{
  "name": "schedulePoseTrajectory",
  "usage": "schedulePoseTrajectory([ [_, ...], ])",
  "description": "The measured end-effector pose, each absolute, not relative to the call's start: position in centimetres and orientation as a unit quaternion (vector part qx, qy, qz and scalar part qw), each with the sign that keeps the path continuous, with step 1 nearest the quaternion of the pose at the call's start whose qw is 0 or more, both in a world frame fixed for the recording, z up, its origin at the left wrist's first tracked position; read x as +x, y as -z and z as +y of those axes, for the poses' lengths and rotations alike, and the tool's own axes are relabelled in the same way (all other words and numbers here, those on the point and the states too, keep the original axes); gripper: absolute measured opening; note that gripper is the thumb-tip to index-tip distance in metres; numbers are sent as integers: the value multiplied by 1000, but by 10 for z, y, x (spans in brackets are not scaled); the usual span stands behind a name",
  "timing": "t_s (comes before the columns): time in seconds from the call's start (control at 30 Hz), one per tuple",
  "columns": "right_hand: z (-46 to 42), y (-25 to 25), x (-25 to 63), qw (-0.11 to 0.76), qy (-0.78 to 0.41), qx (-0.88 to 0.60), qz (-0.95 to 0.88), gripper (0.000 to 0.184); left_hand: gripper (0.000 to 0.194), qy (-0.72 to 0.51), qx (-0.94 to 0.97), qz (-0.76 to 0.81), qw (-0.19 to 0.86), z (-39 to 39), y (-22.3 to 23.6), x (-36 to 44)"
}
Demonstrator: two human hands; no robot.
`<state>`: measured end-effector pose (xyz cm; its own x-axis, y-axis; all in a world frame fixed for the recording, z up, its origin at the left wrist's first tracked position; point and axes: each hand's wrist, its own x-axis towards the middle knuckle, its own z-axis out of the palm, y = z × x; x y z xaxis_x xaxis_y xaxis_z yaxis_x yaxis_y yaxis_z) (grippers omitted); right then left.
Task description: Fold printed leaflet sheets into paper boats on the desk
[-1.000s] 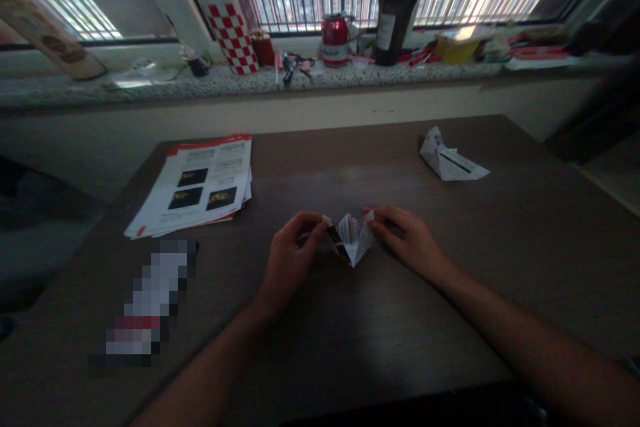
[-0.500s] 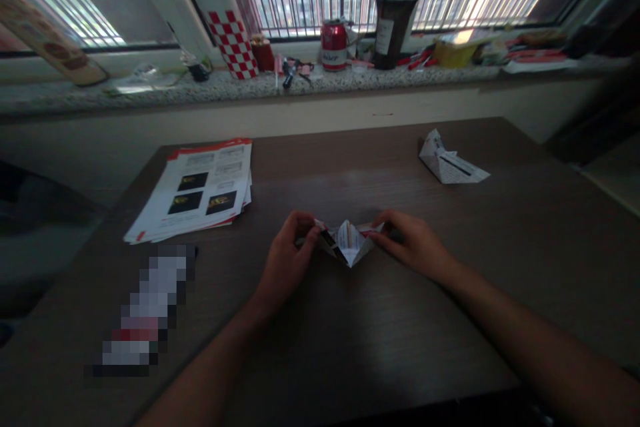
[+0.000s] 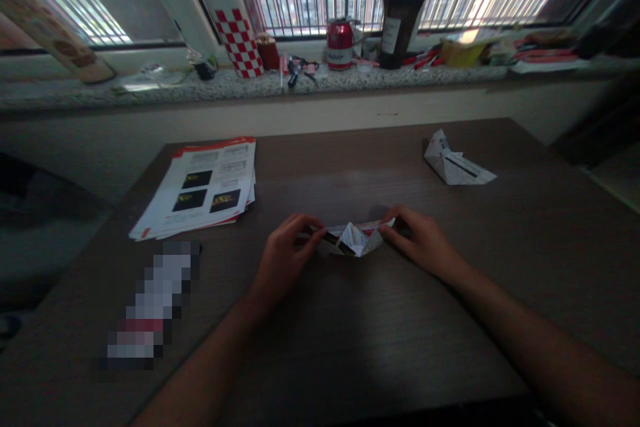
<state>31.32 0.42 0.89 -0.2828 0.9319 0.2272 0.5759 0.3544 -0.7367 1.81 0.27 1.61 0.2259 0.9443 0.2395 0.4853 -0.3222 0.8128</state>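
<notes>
Between my two hands is a folded paper boat (image 3: 356,240), made from a printed sheet, with a small pointed peak in its middle. My left hand (image 3: 289,250) pinches its left end between thumb and fingers. At the other end, my right hand (image 3: 419,240) grips the right tip the same way. The fingertips cover both ends of the paper. Farther back on the right, another folded paper piece (image 3: 457,163) with a raised point rests on the table by itself.
On the brown table (image 3: 310,180), a stack of printed sheets (image 3: 200,190) lies at the back left. Nearer me is a pixelated long object (image 3: 153,303). Behind, the stone windowsill (image 3: 240,90) carries a red can (image 3: 340,45), a dark bottle (image 3: 397,30) and a checkered bottle (image 3: 235,30).
My hands have drawn slightly apart, and the paper boat between them is stretched wider and flatter, its middle less deep. The whole view has shifted a little.
</notes>
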Motion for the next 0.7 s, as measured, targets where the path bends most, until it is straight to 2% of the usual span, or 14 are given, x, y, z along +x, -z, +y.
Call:
schedulePoseTrajectory([
  [0.43,11,1,318,349,-287,-534,-715,19,11,-337,727,548,240,7,-15,14],
  [0.7,15,0,320,326,-265,-558,-716,20,12,-306,730,566,230,12,-9,12],
])
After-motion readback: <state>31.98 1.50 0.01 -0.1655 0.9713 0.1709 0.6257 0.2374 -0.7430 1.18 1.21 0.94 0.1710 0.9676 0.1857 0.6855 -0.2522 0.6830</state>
